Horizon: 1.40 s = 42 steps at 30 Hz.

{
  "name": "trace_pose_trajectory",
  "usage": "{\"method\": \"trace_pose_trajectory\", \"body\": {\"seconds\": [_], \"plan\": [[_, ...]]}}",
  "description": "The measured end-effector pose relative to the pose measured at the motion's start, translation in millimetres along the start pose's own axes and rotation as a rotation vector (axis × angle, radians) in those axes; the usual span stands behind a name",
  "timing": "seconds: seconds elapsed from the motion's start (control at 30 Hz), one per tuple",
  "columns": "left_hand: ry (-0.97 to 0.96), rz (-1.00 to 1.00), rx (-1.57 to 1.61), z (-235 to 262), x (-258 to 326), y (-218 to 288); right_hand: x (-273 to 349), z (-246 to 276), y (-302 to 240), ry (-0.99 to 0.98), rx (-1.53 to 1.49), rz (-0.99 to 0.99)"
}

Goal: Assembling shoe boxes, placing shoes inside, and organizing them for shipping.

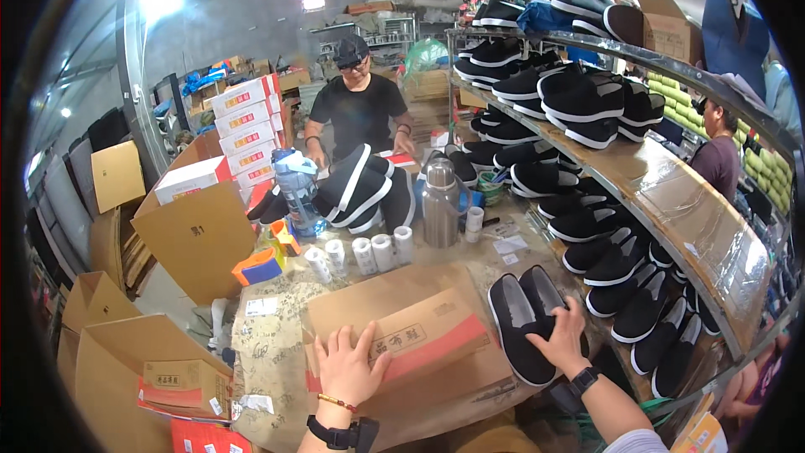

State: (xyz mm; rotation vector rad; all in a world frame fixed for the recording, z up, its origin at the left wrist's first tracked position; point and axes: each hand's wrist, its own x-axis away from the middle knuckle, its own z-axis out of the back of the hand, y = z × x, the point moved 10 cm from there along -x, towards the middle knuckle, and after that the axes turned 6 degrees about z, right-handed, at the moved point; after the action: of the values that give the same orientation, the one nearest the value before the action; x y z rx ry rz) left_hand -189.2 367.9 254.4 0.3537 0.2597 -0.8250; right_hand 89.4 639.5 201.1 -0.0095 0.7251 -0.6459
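Note:
A brown cardboard shoe box (444, 323) with a red stripe lies on the table in front of me. My left hand (348, 365) rests on its left part, fingers spread. Right of the box stands a pair of black slip-on shoes (513, 327) with white sole edges and grey insides, side by side. My right hand (563, 340) is at the right-hand shoe, thumb over its opening and fingers bent around its outer side. Part of that shoe is hidden under the hand.
White rolls (362, 255), a steel flask (441, 201), a blue water bottle (299, 193) and an orange-blue tape dispenser (258, 267) stand beyond the box. Several black shoes fill the rack (662, 193) at right. Open cartons (197, 231) stand left. A co-worker (359, 105) works across the table.

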Motion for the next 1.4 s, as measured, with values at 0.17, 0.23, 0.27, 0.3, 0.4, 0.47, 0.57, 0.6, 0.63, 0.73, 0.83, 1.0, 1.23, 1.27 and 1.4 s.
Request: {"method": "trace_pose_trajectory", "body": {"seconds": [0.17, 0.23, 0.27, 0.3, 0.4, 0.47, 0.57, 0.6, 0.63, 0.73, 0.83, 1.0, 1.23, 1.27, 1.4], "plan": [[-0.008, 0.001, 0.009, 0, -4, 3, 15, 13, 49, 0.199, -0.024, -0.223], [0.008, -0.022, -0.012, 0, -4, 6, 6, 42, 74, 0.390, -0.116, -0.276], [0.001, -0.024, -0.016, -3, -2, 7, -2, 57, 90, 0.440, -0.129, -0.295], [0.005, -0.031, -0.015, -4, -2, 8, -4, 65, 101, 0.494, -0.143, -0.314], [0.003, -0.015, -0.012, -3, -4, 0, -19, 17, 91, 0.000, -0.346, -0.313], [-0.006, -0.002, 0.007, -6, -4, -2, 11, -23, 78, -0.068, -0.145, -0.211], [0.125, -0.049, -0.092, 12, 3, 5, 37, -33, 26, -0.329, 0.001, -0.377], [0.069, -0.048, -0.051, 14, 0, 12, 41, -34, 19, -0.326, 0.084, -0.379], [0.006, -0.046, -0.026, 17, 0, 11, 46, -38, 7, -0.330, 0.151, -0.385], [0.090, 0.025, 0.191, 41, -6, 18, 39, -31, 9, -0.322, 0.148, -0.426], [0.270, 0.002, 0.146, 54, 9, 23, 41, -37, 24, -0.306, 0.130, -0.432], [0.244, -0.086, 0.011, -8, 42, 31, 35, -35, 22, -0.229, 0.121, -0.310], [0.110, -0.147, 0.039, -5, 52, 57, 31, -26, 44, -0.098, 0.060, -0.186], [0.107, -0.148, 0.051, 4, 51, 60, 27, -9, 47, 0.039, 0.016, -0.149], [0.114, -0.164, 0.416, 19, 43, 68, 41, -11, 50, 0.033, -1.045, -0.698]]}}
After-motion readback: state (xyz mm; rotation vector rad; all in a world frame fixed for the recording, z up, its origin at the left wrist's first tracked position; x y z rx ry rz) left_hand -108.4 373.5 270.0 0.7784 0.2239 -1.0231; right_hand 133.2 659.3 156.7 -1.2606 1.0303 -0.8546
